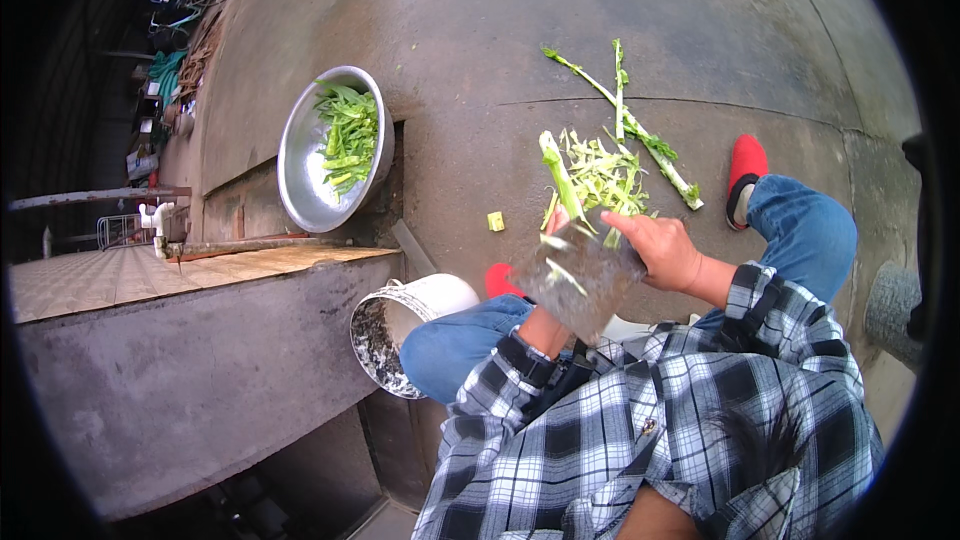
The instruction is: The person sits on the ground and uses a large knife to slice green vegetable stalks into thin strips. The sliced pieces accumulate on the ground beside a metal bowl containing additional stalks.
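Nearest, the right hand [662, 248] wraps its fingers tight on the handle of a broad cleaver [580, 282]. Behind the blade the left hand [553, 223] is mostly hidden; its fingers cannot be made out, though a pale green stalk [560, 178] rises from it. Beyond lie green peelings [610, 175]; far left, a metal bowl [300, 165] of cut greens [348, 135].

Lighting: soft, even daylight, outdoors; shadows faint and diffuse. Exposure: concrete ground [470, 60] evenly bright; far left upper corner dim. Glare: mild sheen inside metal bowl [300, 165]. Distortion: strong fisheye, black circular vignette, straight ledge edges bowed near rim. Focus: centre sharp; cleaver blade [580, 285] slightly blurred; periphery soft.
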### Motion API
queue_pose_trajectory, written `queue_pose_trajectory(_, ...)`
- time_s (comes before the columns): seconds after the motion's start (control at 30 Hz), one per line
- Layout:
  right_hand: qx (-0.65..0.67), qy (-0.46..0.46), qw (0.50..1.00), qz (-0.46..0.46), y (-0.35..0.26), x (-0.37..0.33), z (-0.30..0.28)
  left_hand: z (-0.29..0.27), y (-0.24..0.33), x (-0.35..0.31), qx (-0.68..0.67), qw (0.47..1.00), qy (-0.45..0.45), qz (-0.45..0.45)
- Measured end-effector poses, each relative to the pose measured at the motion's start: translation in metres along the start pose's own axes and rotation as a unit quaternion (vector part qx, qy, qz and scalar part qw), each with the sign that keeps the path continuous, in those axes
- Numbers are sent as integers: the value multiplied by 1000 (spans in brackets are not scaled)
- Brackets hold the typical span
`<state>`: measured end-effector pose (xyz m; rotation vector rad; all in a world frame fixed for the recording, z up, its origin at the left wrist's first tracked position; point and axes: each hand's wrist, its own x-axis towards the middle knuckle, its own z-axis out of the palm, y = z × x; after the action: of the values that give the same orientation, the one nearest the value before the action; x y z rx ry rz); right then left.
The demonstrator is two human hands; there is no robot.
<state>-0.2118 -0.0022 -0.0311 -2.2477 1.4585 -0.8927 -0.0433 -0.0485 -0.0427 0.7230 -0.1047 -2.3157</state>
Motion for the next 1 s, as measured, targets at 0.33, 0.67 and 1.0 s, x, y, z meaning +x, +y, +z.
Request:
queue_pose_trajectory(0.33, -61, -7, 996, 70, 22, 6, 4, 2, -12, -17, 242, 963, 89, 81)
queue_pose_trajectory(0.67, -11, 23, 998, 61, 19, 5, 4, 50, -12, -33, 265, 957, 101, 52)
queue_pose_trajectory(1.0, 9, 0, 995, 96, 16, 5, 1, 23, -20, -25, 240, 961, 133, 34)
